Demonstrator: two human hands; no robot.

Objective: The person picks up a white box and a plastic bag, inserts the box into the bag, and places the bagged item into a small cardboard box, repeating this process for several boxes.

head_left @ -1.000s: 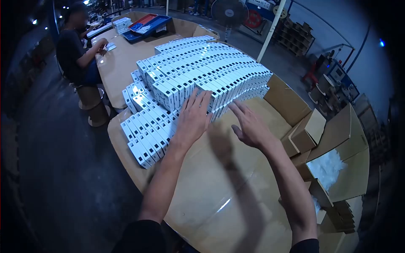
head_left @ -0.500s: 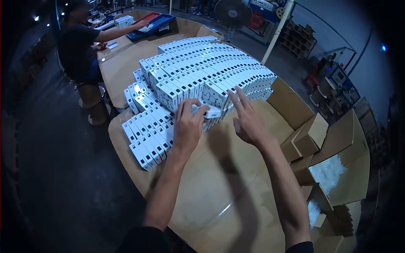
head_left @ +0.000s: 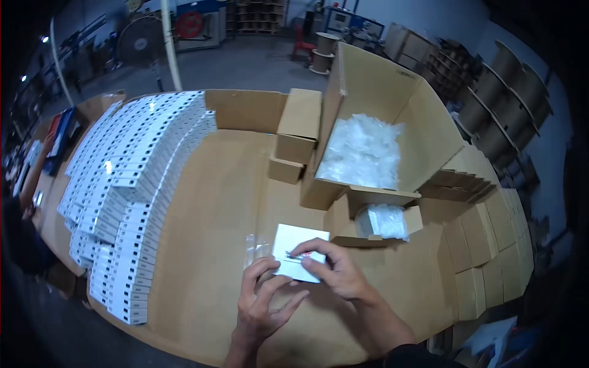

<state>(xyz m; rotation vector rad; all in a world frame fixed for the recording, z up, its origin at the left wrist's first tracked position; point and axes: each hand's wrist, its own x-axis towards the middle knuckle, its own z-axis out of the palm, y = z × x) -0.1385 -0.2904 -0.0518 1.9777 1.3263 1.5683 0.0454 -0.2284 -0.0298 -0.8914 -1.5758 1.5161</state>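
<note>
A flat white square piece [head_left: 292, 237] lies on the cardboard-covered table, with small dark and red marks or parts on its middle. My left hand [head_left: 262, 305] touches its left edge with the fingertips, the thumb held apart. Over its right part is my right hand [head_left: 339, 273], thumb and forefinger brought together at the small dark thing there, which is too small to name. Left of both hands stand long stacked rows of white boxes [head_left: 136, 228].
Behind the hands, a small carton [head_left: 344, 222] holds clear plastic packs [head_left: 386, 221]. A large open carton [head_left: 423, 144] contains clear bags [head_left: 361, 152]. Brown cartons [head_left: 477, 245] are stacked at right. Another person's arm [head_left: 32, 175] reaches to a blue tray [head_left: 61, 140] at far left.
The view has swung right, putting the box stack at left. Both hands have left the stack and are now at the white square piece. The small white box at my left hand is no longer seen there.
</note>
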